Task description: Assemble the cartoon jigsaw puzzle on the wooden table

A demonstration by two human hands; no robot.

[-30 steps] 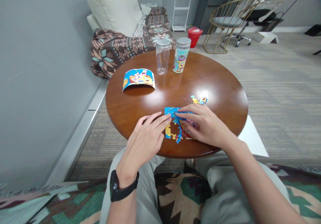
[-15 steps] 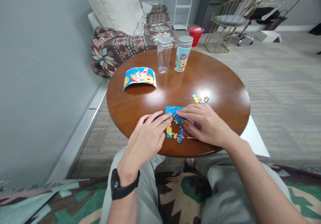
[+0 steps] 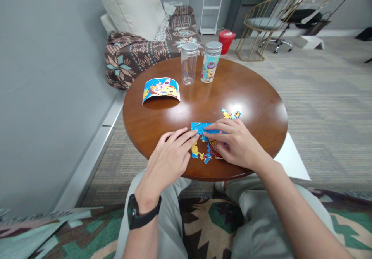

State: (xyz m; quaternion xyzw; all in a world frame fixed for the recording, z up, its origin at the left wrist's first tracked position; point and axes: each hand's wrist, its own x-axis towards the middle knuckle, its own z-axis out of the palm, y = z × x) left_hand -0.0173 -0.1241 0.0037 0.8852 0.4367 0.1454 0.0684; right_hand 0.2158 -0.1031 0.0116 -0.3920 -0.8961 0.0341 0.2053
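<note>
A partly joined jigsaw puzzle (image 3: pixel 198 127) lies near the front edge of the round brown table (image 3: pixel 157 127), with a gap in its middle where the wood shows. My left hand (image 3: pixel 171 154) rests at its left side, fingers stretched out and fingertips on the blue pieces. From the right, my right hand (image 3: pixel 236 141) reaches over the puzzle and covers part of it. Its fingers are extended, the fingertips touching the blue upper pieces, and its thumb is bent beneath. Just beyond my right hand is a small cluster of loose puzzle pieces (image 3: pixel 231 114).
A curved picture card (image 3: pixel 161 88) stands arched at the back left of the table. Behind it are a clear jar (image 3: pixel 188 65) and a printed jar (image 3: pixel 210 63). A patterned sofa (image 3: pixel 124 57), a red bin (image 3: pixel 226 40) and a gold chair (image 3: pixel 261 23) stand beyond.
The view has shifted slightly. My right hand's fingers have moved very little over the blue pieces; my left hand stays in place.
</note>
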